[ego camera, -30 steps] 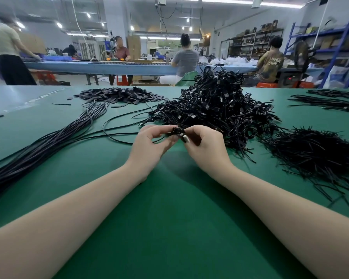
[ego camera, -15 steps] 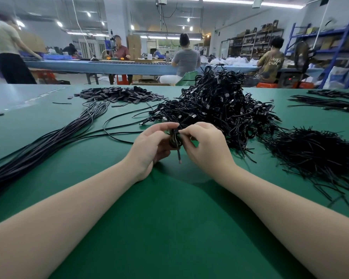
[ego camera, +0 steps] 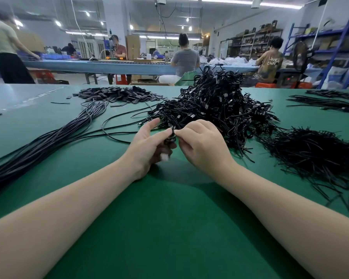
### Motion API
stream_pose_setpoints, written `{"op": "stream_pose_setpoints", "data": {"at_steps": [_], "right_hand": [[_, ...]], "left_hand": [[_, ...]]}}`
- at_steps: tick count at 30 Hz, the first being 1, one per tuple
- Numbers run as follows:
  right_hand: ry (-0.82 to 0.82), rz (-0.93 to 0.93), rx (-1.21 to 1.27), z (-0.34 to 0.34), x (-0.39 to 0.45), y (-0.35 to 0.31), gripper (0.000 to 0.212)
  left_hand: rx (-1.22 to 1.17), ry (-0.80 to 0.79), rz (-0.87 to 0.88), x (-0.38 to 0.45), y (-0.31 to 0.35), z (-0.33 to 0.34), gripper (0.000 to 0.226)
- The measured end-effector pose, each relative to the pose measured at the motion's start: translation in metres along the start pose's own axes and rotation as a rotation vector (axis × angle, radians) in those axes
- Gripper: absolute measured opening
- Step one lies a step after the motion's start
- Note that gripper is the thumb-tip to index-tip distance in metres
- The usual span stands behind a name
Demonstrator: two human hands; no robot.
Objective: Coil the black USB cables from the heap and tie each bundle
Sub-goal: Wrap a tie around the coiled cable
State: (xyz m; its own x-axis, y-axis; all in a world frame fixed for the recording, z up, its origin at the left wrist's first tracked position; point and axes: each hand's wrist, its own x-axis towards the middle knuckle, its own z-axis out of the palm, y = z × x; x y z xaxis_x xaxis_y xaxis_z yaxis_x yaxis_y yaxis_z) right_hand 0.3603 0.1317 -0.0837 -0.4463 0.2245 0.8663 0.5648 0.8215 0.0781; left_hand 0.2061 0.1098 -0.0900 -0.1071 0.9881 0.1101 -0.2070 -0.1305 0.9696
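Note:
A small coiled black cable bundle (ego camera: 170, 140) sits between my two hands above the green table (ego camera: 169, 228). My left hand (ego camera: 149, 144) holds the bundle with curled lower fingers, its index finger stretched up. My right hand (ego camera: 201, 143) pinches a black tie at the top of the bundle with thumb and forefinger. Behind my hands rises a big heap of tied black cable bundles (ego camera: 216, 105). A long sheaf of straight black USB cables (ego camera: 40, 143) runs along the table at the left. A pile of black twist ties (ego camera: 312, 154) lies at the right.
A flat pile of small black tabs (ego camera: 119, 94) lies at the far left of the heap. More black cables (ego camera: 326, 101) lie at the far right. Other people work at a blue bench (ego camera: 101, 66) behind; blue shelving (ego camera: 338, 47) stands at the right.
My hands have shifted slightly. The left index finger has lifted off the bundle, and the right thumb and forefinger now pinch the tie at the bundle's top.

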Motion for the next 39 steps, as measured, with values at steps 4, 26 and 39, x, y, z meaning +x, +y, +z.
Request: {"op": "stream_pose_setpoints", "data": {"at_steps": [4, 26, 39], "right_hand": [[0.028, 0.125, 0.054, 0.001, -0.002, 0.001, 0.006], [-0.25, -0.007, -0.005, -0.019, 0.027, 0.001, 0.011], [-0.761, 0.635, -0.309, -0.02, 0.121, 0.066, 0.028]], "left_hand": [[0.023, -0.051, 0.009, -0.004, 0.001, 0.002, 0.023], [0.021, -0.05, -0.075, 0.0, 0.005, -0.001, 0.032], [0.307, 0.109, 0.113, 0.003, -0.008, 0.0, 0.024]]}}
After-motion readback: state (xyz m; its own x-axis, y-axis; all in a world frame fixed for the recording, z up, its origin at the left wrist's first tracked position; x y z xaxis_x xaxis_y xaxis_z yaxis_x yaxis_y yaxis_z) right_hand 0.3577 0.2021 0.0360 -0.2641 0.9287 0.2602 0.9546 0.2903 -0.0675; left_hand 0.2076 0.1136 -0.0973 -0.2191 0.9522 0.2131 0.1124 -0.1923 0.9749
